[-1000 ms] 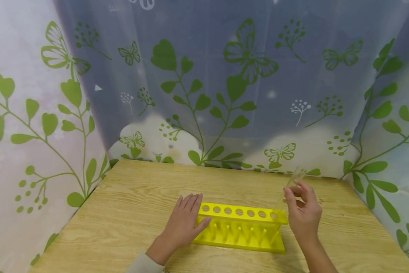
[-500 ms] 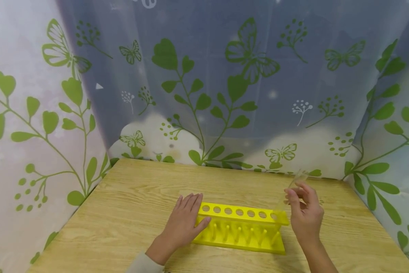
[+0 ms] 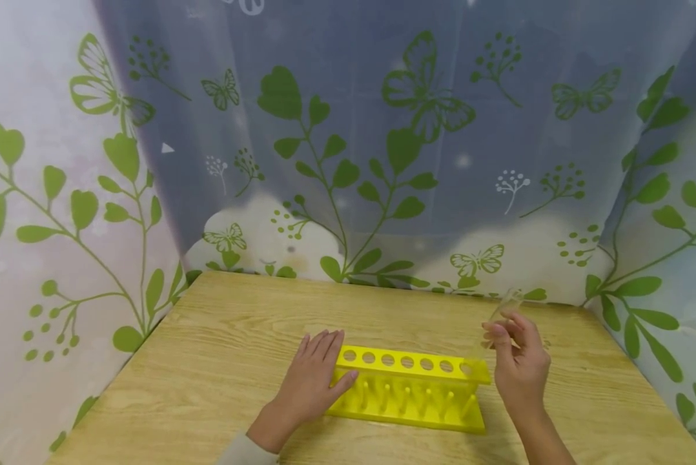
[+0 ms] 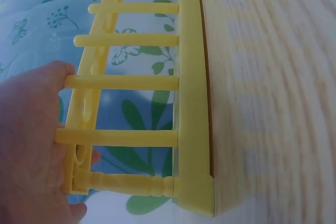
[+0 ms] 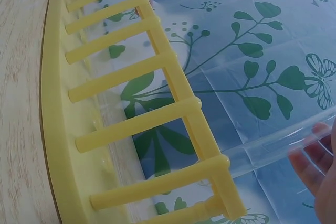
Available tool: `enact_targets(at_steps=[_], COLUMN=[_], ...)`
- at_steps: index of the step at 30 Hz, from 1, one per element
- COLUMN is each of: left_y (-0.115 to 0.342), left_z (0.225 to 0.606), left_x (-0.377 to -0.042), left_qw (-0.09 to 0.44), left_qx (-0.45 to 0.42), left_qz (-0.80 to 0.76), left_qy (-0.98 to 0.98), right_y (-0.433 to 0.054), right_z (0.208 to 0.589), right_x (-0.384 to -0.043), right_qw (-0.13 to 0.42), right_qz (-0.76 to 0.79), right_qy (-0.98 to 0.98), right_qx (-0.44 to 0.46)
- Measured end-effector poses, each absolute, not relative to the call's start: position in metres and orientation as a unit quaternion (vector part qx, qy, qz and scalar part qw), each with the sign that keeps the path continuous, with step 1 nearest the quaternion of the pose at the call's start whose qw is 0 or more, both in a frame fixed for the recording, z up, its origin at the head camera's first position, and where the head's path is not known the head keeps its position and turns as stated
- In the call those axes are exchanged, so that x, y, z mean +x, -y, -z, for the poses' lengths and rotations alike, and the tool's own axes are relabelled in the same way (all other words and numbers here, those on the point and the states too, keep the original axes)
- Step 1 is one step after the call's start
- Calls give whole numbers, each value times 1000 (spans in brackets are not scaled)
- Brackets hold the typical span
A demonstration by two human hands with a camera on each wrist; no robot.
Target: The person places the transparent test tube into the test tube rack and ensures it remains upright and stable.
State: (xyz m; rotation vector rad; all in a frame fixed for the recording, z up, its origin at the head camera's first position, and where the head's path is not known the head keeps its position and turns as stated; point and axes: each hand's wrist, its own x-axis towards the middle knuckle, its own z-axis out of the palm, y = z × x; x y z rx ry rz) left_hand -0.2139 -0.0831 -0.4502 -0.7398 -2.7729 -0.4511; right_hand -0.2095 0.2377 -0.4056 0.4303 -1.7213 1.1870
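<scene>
A yellow test tube rack (image 3: 407,363) stands on the wooden table, with a row of holes along its top rail and pegs below. My left hand (image 3: 310,381) lies over the rack's left end, fingers straight across the top and thumb along the front. In the left wrist view that hand (image 4: 31,140) touches the top rail. My right hand (image 3: 520,368) pinches a clear test tube (image 3: 507,302) by thumb and fingers, tilted, beyond the rack's right end. In the right wrist view the tube (image 5: 262,148) reaches the top rail near its end; whether it enters a hole is unclear.
The wooden table (image 3: 226,336) extends around the rack on all sides. A patterned curtain (image 3: 348,161) with green leaves and butterflies hangs behind the table and at both sides.
My right hand has shifted slightly to the right, and the upper end of the test tube sits a little lower. The left hand and the rack have stayed put.
</scene>
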Motion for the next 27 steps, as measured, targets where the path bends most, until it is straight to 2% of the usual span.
enact_targets(at_steps=[14,27], left_y=[82,82], left_z=[451,450], left_x=[-213,-213], left_qw=[118,127], left_qx=[-250,-250], left_qz=[161,157], left_qy=[947,947], right_y=[-236,-241], right_z=[401,402], right_x=[-207,-206], right_qw=[479,449], right_qz=[-474,-462], right_qy=[714,746], right_qx=[190,170])
